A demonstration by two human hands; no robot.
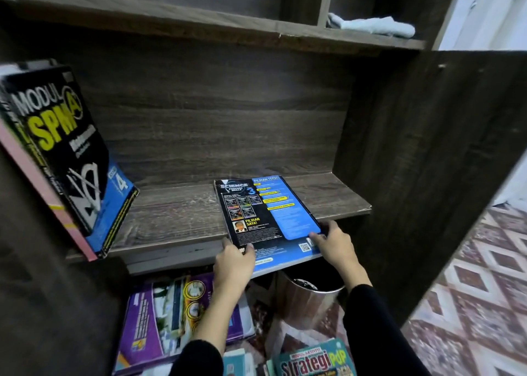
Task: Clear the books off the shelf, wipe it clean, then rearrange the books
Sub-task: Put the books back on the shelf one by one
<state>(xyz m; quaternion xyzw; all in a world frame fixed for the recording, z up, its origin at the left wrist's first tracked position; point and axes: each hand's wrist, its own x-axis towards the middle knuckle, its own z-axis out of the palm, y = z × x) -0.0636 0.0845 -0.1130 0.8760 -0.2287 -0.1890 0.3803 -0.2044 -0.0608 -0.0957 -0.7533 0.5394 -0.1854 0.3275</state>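
Scattered on the floor nearest me are a teal "Strategi" activity book (313, 358) and a purple paperback (176, 313), with a shiny metal bin (308, 296) just beyond them under the shelf. Two black-sleeved arms reach up past these. The left hand (233, 261) pinches the near-left corner of a glossy blue-and-black science workbook (271, 210), thumb on the cover and fingers curled beneath; the right hand (333, 244) grips the near-right corner, fingertips on top. That workbook lies flat on the right half of the dark wood-grain shelf board (176, 213). Its long axis runs away from the hands toward the back panel, and its near short edge hangs over the front lip. So any push or pull goes along its length, with both hands equally close. It looks thin and bendy, printed with yellow labels and small cover pictures. Whether it is going on or coming off I cannot tell. Farther left, a thick black "MODUL SPM" book (71, 153) leans tilted against a pink-edged one. On the higher shelf a pale grey cloth (373, 26) lies crumpled
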